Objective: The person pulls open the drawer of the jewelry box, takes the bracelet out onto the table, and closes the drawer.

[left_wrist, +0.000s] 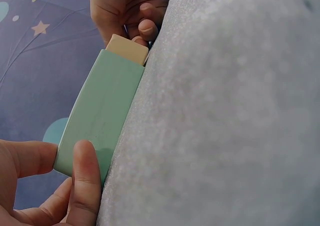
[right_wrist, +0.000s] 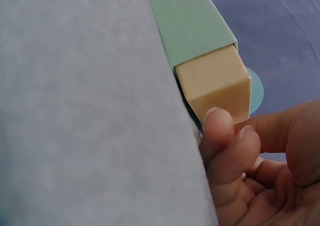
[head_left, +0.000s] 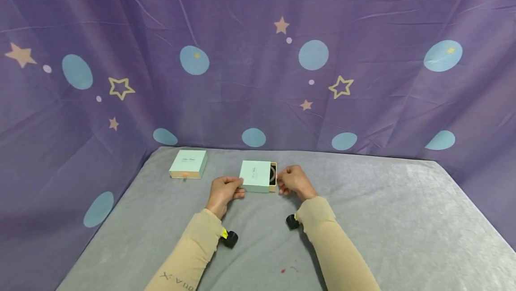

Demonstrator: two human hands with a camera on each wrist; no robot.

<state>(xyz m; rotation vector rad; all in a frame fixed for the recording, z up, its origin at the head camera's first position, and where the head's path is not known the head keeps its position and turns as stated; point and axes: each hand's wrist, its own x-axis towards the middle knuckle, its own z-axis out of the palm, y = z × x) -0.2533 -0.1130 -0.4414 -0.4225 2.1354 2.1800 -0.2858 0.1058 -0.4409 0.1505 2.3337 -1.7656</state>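
A mint-green drawer box [head_left: 255,175] lies on the grey cloth, its cream inner drawer [head_left: 273,189] sticking partly out to the right. Inside the drawer's black interior, part of a grey curved band [head_left: 273,173] shows. My left hand [head_left: 223,192] grips the left end of the green sleeve [left_wrist: 102,106] between thumb and fingers. At the opposite end, my right hand [head_left: 296,180] has its fingers curled and pinches at the drawer's outer end [right_wrist: 222,101]. Just what its fingertips hold there is hidden.
A second mint-green box [head_left: 188,163], closed and with a small orange tab on its front, stands at the back left. Grey cloth [head_left: 403,219] covers the table. A purple curtain [head_left: 242,80] with stars and blue ovals hangs behind and to the sides.
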